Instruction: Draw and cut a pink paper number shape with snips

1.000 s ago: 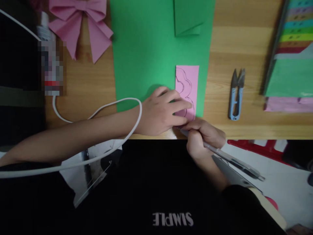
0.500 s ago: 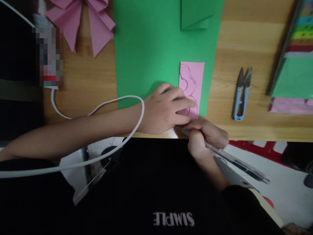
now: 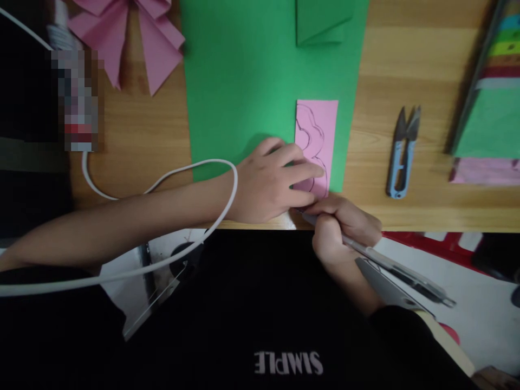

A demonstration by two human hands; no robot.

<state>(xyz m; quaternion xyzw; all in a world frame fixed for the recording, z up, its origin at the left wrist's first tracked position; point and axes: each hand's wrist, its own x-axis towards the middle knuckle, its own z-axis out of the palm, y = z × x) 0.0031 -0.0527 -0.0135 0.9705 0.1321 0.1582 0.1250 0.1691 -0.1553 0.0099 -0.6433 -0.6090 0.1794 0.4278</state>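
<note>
My left hand lies with spread fingers across the lower part of a pink paper strip, pressing it down. Curvy dark outlines run along the strip's left side. My right hand grips a clear-barrelled pen, its tip at the strip's lower end by the table edge. The tip itself is mostly hidden between the two hands. Beneath the strip is a large green paper sheet, and a folded green paper piece rests near its top.
Blue-handled thread snips lie to the right on the wooden table. A pink paper bow is at the upper left. Coloured paper packs stand at the right edge. A white cable loops over my left forearm.
Both hands keep their places on the strip, and the pen's rear end has shifted slightly right and down. The table's contents appear slightly shifted in view.
</note>
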